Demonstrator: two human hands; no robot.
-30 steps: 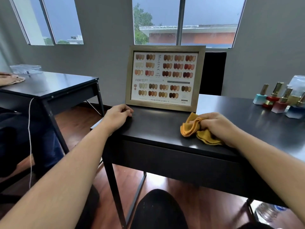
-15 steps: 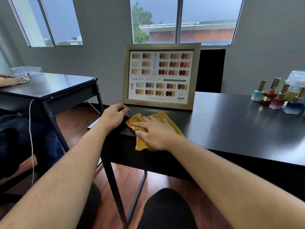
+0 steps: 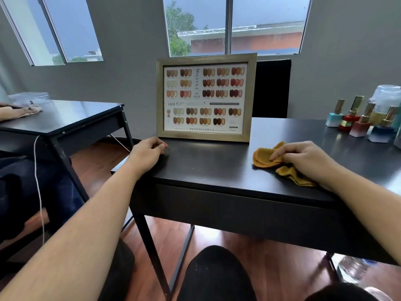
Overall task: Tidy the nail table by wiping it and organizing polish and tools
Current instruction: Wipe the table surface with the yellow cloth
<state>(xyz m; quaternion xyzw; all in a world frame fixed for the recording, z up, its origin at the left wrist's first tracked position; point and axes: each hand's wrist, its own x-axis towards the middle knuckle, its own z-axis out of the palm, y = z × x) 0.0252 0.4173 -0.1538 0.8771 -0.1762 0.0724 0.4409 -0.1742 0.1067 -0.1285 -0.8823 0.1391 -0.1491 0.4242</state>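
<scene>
Right hand grips yellow cloth by table near edge | left hand loosely curled, empty, left corner | polish bottles far right

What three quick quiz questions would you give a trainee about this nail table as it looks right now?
1. True or false: the right hand holds the mustard cloth down on the black table.
2. The left hand is: A) gripping a brush; B) resting on the table's near left corner, holding nothing; C) raised well above the table.
3. How many gold-capped polish bottles are in view at the table's right end?

Key: 1 true; 2 B; 3 four.
</scene>
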